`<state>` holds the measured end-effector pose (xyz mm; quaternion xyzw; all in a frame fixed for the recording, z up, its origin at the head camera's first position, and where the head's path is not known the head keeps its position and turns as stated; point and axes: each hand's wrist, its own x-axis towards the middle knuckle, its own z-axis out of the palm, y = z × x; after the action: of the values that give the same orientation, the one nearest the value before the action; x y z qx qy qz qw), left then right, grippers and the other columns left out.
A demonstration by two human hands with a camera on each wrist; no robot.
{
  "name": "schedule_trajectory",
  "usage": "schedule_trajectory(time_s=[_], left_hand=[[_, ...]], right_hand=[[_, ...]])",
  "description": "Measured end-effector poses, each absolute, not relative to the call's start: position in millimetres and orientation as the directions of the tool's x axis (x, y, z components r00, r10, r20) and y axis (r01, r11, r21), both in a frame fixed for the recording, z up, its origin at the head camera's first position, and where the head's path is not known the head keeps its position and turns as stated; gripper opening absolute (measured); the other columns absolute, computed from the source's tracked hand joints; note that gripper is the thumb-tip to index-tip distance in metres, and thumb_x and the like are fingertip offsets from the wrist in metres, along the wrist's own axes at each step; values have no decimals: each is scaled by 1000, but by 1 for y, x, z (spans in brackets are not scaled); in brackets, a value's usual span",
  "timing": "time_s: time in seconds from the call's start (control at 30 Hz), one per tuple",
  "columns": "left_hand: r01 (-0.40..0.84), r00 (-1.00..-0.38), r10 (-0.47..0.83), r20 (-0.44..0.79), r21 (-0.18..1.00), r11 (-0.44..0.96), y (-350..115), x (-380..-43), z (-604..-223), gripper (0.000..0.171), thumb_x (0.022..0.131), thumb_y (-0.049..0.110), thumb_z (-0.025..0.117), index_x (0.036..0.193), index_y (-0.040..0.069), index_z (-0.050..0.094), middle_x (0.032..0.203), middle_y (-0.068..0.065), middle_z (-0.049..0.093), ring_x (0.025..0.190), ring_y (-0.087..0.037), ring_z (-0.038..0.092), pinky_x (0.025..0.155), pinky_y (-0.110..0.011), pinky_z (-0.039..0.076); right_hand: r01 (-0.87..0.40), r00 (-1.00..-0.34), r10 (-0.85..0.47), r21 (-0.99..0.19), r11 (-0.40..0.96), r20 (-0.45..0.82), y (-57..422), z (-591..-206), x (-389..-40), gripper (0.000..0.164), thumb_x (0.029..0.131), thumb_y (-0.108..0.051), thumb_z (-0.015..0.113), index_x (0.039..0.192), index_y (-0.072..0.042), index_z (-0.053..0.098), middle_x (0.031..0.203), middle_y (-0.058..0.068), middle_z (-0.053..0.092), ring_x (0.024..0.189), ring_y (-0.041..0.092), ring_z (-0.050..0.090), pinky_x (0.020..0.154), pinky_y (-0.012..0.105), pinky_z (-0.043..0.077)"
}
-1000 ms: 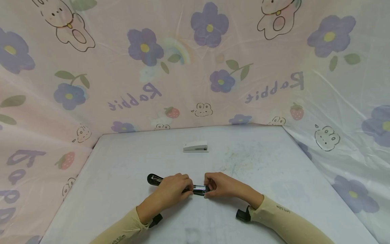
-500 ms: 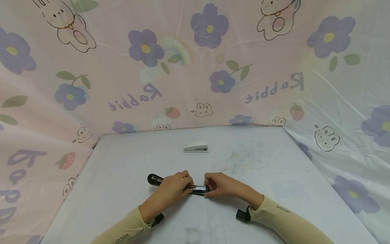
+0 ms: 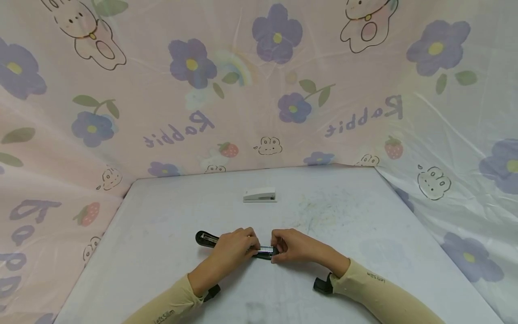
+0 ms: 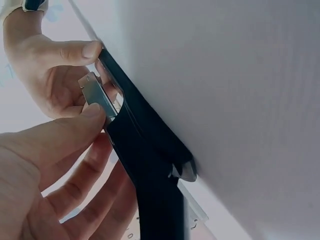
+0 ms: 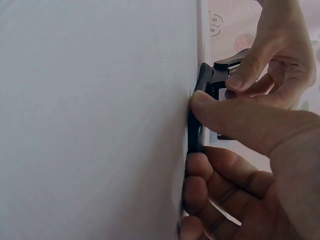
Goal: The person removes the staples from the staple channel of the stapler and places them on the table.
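A black stapler [image 3: 207, 239] lies opened out on the white table, its top cover swung back to the left. My left hand [image 3: 233, 248] pinches its silver magazine between thumb and fingers; the left wrist view shows the thumb against this metal channel [image 4: 98, 97]. At the other end, my right hand [image 3: 298, 245] grips the tip of the stapler's base [image 5: 194, 131], thumb on one side and fingers on the other. Both hands cover much of the stapler's middle and right end. I cannot tell whether staples sit in the channel.
A white stapler [image 3: 259, 195] stands farther back, behind the hands. The white tabletop [image 3: 170, 211] has faint coloured marks at the right. A patterned cloth [image 3: 243, 99] hangs round its back and sides. Black wrist mounts [image 3: 322, 286] protrude beneath both sleeves.
My left hand has shifted slightly to the right along the stapler, nearer the right hand. The right hand and the white stapler stay put.
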<state>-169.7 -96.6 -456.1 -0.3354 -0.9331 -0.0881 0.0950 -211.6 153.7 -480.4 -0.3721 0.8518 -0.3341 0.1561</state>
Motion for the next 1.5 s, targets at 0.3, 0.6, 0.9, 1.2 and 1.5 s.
schedule_trajectory(time_s=[0.3, 0.6, 0.9, 1.2, 1.5], left_hand=[[606, -793, 569, 217, 188, 773, -94, -169, -455, 5, 90, 22, 88, 92, 22, 84, 104, 10, 70, 93, -11, 66, 67, -28, 55], [560, -828, 527, 190, 239, 794, -92, -168, -454, 8, 92, 23, 87, 89, 24, 79, 105, 9, 69, 94, -14, 67, 68, -32, 55], [553, -832, 520, 196, 207, 807, -88, -167, -452, 11, 92, 28, 86, 86, 22, 80, 104, 9, 70, 90, -13, 64, 66, -29, 53], [531, -847, 501, 176, 268, 804, -88, -168, -454, 11, 92, 26, 87, 86, 22, 78, 106, 9, 71, 96, -14, 66, 70, -33, 56], [519, -854, 482, 195, 295, 802, -91, -170, -459, 14, 91, 29, 88, 87, 26, 74, 104, 10, 72, 95, -14, 67, 70, -33, 55]], right_hand=[[-520, -681, -732, -687, 507, -25, 155, -480, -211, 30, 91, -24, 89, 99, -17, 61, 81, -7, 61, 68, 1, 50, 67, 23, 46], [-522, -685, -728, -685, 509, -20, 156, -479, -211, 30, 91, -24, 89, 98, -18, 60, 81, -9, 59, 68, 2, 50, 67, 23, 45], [-520, -685, -728, -687, 508, -20, 155, -479, -212, 30, 91, -23, 89, 99, -17, 61, 81, -9, 60, 68, 1, 50, 67, 23, 45], [-520, -684, -730, -688, 507, -21, 155, -480, -212, 31, 91, -23, 90, 98, -18, 60, 81, -8, 60, 68, 1, 50, 67, 23, 45], [-522, -681, -732, -685, 508, -24, 154, -484, -214, 31, 91, -25, 90, 99, -17, 61, 81, -7, 60, 68, 1, 50, 67, 24, 45]])
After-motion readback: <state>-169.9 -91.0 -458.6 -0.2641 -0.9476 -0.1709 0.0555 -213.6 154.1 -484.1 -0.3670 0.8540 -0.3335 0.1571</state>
